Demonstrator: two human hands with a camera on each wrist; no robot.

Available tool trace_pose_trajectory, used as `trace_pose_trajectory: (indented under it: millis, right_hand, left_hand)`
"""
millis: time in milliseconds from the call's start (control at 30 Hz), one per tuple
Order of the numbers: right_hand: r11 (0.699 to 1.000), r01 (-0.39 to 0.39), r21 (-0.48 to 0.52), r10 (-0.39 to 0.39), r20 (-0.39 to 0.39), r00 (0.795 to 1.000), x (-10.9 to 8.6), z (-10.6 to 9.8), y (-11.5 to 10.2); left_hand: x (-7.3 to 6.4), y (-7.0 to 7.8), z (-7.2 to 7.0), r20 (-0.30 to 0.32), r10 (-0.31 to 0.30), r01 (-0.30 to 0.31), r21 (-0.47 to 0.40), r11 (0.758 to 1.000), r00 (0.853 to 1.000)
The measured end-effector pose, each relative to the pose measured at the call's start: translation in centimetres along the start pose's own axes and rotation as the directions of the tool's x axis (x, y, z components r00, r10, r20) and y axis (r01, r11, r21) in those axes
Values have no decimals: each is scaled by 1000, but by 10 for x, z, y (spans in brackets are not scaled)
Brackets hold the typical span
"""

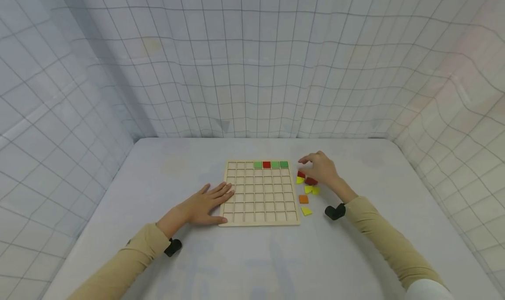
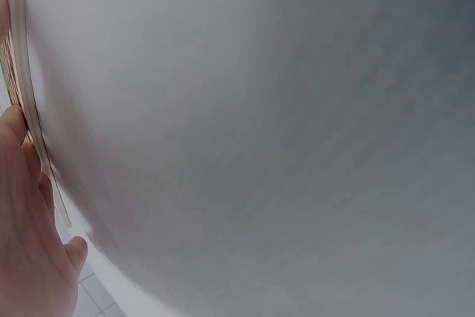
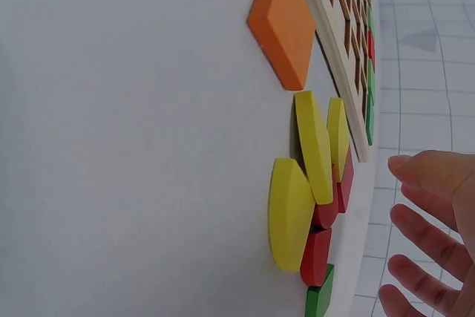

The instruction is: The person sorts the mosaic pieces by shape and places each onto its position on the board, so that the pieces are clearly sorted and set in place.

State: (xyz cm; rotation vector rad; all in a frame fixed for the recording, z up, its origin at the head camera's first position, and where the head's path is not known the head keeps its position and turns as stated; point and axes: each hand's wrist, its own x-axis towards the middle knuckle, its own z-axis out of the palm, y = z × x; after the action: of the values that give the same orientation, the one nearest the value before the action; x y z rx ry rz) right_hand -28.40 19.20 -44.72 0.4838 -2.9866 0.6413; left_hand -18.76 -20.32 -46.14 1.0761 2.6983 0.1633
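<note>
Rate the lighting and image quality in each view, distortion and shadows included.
Head view: soft light, no harsh glare, lines on the gridded wall visibly bowed; left wrist view: the tabletop darkens toward the upper right, with a soft shadow beside the board; right wrist view: the orange tile reads clearly, while the right hand is cut off by the frame.

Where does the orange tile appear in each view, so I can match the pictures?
Head: the orange tile is right of centre, beside the board.
Left wrist: not in it.
Right wrist: at the top, right of centre.
Shared landmark: the board, at left in the left wrist view, upper right in the right wrist view.
</note>
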Motion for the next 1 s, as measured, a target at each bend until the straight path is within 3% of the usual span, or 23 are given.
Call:
trace_pose_trajectory:
  millis: [500, 1000]
  right_hand:
    - [998, -41, -37, 40, -28, 999, -19, -3, 20]
    - [997, -79, -13, 79, -53, 995, -34, -3, 41]
  left_hand:
    - [1, 0, -2, -13, 4, -4, -5, 1000, 1000]
    - [1, -2, 2, -20, 9, -9, -19, 1000, 1000]
